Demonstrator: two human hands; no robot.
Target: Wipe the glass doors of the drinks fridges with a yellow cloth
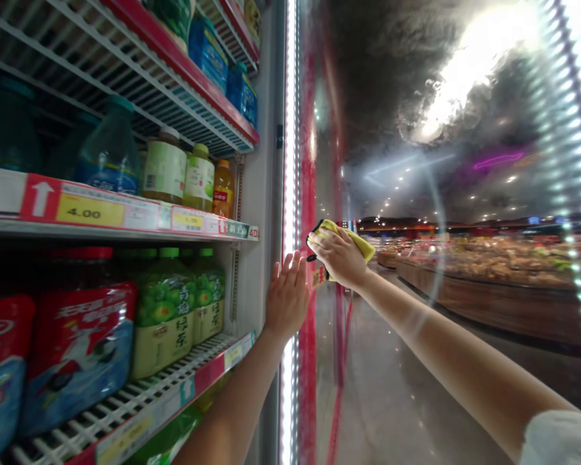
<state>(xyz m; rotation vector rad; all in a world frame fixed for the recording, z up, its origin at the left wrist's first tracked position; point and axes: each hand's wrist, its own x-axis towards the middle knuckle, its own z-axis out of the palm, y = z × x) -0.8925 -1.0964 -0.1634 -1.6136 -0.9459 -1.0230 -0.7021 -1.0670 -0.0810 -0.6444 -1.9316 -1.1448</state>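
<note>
My right hand (343, 258) grips a yellow cloth (363, 242) with a dark edge and a small dark loop. It presses the cloth to the glass beside a red strip (310, 361). Lower and to the left, my left hand (286, 294) is raised with its fingers stretched out, holding nothing. Its palm faces the bright LED strip (289, 148) at the upright edge of a drinks cooler; I cannot tell whether it touches. Through the glass (382, 361), which has a bright smeary glare, a store interior shows.
On the left, wire shelves (193, 71) hold green tea bottles (167, 316), red-and-blue packs (77, 355) and smaller juice bottles (201, 177). A price rail (94, 210) runs along one shelf edge. A long produce display (489, 278) curves across the right background.
</note>
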